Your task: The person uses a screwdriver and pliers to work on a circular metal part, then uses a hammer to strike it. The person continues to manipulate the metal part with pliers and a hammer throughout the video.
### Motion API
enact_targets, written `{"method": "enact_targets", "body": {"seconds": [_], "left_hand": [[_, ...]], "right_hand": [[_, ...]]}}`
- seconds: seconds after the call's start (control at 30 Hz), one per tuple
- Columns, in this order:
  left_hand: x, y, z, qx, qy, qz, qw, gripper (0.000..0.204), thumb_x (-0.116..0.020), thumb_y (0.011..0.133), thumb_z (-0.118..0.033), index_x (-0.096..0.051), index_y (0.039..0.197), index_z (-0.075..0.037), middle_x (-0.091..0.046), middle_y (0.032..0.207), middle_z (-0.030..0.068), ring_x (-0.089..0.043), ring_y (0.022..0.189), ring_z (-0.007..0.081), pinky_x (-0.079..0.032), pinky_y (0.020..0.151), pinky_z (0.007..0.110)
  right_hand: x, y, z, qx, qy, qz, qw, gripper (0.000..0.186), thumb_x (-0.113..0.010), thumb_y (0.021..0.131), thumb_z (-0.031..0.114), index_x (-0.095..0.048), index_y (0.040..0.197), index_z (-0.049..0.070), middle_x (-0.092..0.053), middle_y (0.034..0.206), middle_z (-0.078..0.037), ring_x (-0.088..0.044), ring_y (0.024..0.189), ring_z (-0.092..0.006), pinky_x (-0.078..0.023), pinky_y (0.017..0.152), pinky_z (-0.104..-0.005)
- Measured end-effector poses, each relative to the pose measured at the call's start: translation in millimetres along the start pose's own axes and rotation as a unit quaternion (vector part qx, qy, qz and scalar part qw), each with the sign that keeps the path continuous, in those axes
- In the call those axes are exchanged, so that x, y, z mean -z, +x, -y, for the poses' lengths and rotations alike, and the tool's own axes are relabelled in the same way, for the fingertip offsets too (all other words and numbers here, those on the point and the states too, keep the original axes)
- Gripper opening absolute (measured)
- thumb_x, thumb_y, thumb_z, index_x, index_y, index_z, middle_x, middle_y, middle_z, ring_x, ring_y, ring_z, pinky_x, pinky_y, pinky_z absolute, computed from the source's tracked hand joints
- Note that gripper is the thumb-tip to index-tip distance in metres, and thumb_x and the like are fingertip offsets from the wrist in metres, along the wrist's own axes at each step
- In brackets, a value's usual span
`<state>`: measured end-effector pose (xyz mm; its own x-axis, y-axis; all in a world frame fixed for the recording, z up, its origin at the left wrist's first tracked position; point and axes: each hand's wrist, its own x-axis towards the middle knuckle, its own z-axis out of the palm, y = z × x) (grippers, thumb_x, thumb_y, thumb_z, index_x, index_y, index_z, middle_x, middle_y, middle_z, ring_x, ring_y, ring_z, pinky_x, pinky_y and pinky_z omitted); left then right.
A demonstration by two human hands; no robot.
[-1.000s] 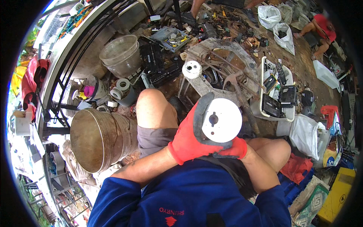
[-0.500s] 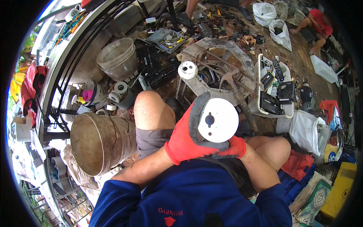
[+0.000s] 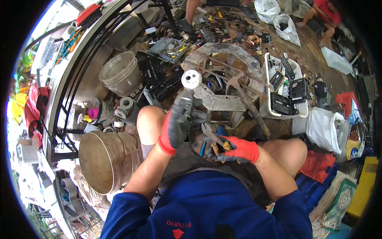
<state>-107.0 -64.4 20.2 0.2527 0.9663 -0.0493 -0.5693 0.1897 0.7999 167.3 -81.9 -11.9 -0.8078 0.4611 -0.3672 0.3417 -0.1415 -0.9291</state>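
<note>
My left hand (image 3: 178,121), in a red glove with a dark coating, is raised over my left knee. Its fingers look spread apart, though motion blurs them, and I see nothing held. In my right gloved hand (image 3: 240,150) is a pair of pliers (image 3: 212,134) with orange-yellow handles, jaws pointing up and left. A thin blue stick (image 3: 202,149) lies beside the pliers. Just beyond my left fingers, a white round fitting with dark holes (image 3: 191,79) rests on the edge of a worn ring-shaped frame (image 3: 227,104). A hammer (image 3: 248,101) leans across this frame.
A white bin (image 3: 300,115) of electronic parts and a white sack (image 3: 322,129) are at the right. At the left are a large dirty bucket (image 3: 99,161) and a clear tub (image 3: 121,73). A grey tool tray (image 3: 169,49) lies beyond. Two people are at the far side.
The white disc with a keyhole slot, in my hands earlier, is out of sight. My hands have separated: the left moved left and up, and the right now grips pliers.
</note>
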Motion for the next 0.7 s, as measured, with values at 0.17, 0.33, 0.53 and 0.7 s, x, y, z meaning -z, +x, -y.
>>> {"method": "enact_targets", "body": {"seconds": [0.17,0.33,0.53,0.7], "left_hand": [[0,4,-3,0.079,-0.248,0.005,0.965,0.071,-0.044,0.097,-0.066,-0.053,0.140,-0.010,-0.064,0.127,0.0207,-0.068,0.100,0.0363,-0.052,0.096,0.050],[20,9,7,0.094,-0.205,-0.048,0.973,0.064,-0.047,0.100,-0.056,-0.050,0.141,-0.007,-0.061,0.135,0.0168,-0.061,0.118,0.0403,-0.047,0.103,0.057],[68,-1,48,0.101,0.080,-0.106,0.986,0.034,-0.052,0.105,-0.025,-0.056,0.132,-0.006,-0.068,0.120,0.0120,-0.067,0.106,0.0248,-0.055,0.089,0.039],[42,-2,53,0.218,-0.016,-0.213,0.952,0.031,-0.057,0.102,-0.021,-0.059,0.129,-0.005,-0.071,0.111,0.0125,-0.071,0.092,0.0253,-0.059,0.072,0.039]], "right_hand": [[-4,13,-41,-0.007,-0.012,-0.114,0.993,0.073,-0.068,0.092,0.016,-0.032,0.153,0.000,-0.061,0.129,-0.015,-0.057,0.118,-0.0215,-0.045,0.100,-0.0335],[0,17,-52,-0.022,-0.014,-0.195,0.980,0.069,-0.069,0.090,0.007,-0.036,0.150,-0.001,-0.063,0.127,-0.012,-0.059,0.114,-0.0168,-0.050,0.095,-0.0315],[33,-14,-22,-0.040,-0.217,-0.427,0.877,0.082,-0.074,0.084,0.027,-0.035,0.150,-0.004,-0.051,0.142,-0.027,-0.051,0.130,-0.0366,-0.043,0.108,-0.0416],[120,0,-4,-0.155,-0.270,-0.546,0.778,0.078,-0.070,0.085,0.037,-0.041,0.148,0.002,-0.052,0.141,-0.026,-0.051,0.128,-0.0430,-0.042,0.108,-0.0458]]}}
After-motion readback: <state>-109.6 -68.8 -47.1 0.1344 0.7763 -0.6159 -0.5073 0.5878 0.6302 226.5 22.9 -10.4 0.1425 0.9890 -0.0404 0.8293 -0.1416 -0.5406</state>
